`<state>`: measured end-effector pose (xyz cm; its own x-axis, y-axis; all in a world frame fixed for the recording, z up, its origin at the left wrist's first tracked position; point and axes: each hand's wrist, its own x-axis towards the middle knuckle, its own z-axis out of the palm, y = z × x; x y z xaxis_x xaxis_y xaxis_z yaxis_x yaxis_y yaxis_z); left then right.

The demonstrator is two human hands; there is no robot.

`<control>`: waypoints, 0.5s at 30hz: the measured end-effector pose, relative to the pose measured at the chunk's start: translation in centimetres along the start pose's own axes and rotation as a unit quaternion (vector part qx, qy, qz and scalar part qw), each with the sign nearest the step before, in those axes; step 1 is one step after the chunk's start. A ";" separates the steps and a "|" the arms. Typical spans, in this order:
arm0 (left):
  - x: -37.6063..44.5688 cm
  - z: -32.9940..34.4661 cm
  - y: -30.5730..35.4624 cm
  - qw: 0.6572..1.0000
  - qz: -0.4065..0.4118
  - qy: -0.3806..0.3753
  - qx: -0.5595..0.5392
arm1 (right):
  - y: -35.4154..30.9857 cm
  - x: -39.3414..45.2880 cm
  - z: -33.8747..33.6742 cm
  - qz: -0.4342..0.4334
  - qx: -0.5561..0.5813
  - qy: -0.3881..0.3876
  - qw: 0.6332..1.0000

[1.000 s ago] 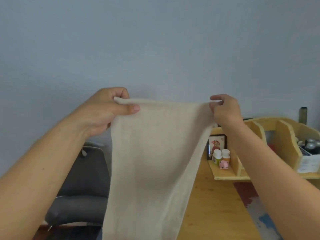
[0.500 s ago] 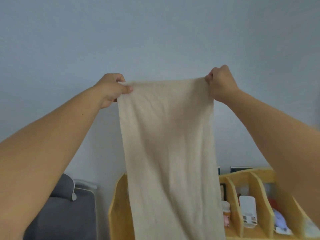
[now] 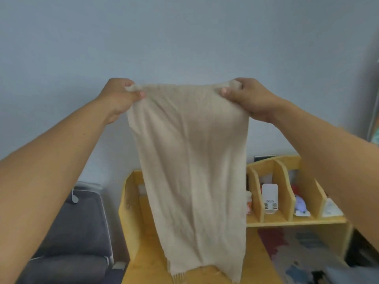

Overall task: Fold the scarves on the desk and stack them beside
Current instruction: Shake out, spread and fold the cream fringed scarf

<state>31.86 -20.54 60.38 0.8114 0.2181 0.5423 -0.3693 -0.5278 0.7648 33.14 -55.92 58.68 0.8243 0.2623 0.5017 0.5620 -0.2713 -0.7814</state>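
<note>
A beige scarf (image 3: pixel 192 171) hangs in the air in front of me, held up by its top edge. My left hand (image 3: pixel 121 97) pinches the top left corner between thumb and fingers. My right hand (image 3: pixel 248 97) pinches the top right corner the same way. The cloth hangs straight down over the wooden desk (image 3: pixel 147 261), and its fringed lower end (image 3: pixel 180 273) reaches down near the desk top. The scarf hides the middle of the desk behind it.
A wooden organiser shelf (image 3: pixel 287 220) with dividers and small items stands at the back of the desk. A grey chair (image 3: pixel 75 232) is to the left. A patterned mat (image 3: pixel 303 249) lies on the desk at the right. A pale wall fills the background.
The view has tilted down, so more of the desk and the scarf's fringed end now show. Both hands sit a little lower in the frame, still pinching the top corners.
</note>
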 end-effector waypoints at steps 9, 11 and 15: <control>-1.9 1.1 -1.5 0.992 0.029 -0.012 -0.122 | 2.1 0.7 0.3 0.056 -0.169 0.120 0.977; -1.3 0.9 -0.6 0.992 0.064 0.052 -0.094 | 1.4 1.2 0.6 0.023 -0.113 0.178 0.977; -0.6 0.5 1.7 0.981 0.117 0.142 -0.053 | -1.2 2.3 1.1 -0.030 -0.098 0.235 0.967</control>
<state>30.96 -21.94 61.19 0.5452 0.3299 0.7707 -0.5874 -0.5056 0.6320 34.30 -53.96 60.35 0.7034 -0.1544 0.6938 0.5748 -0.4506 -0.6831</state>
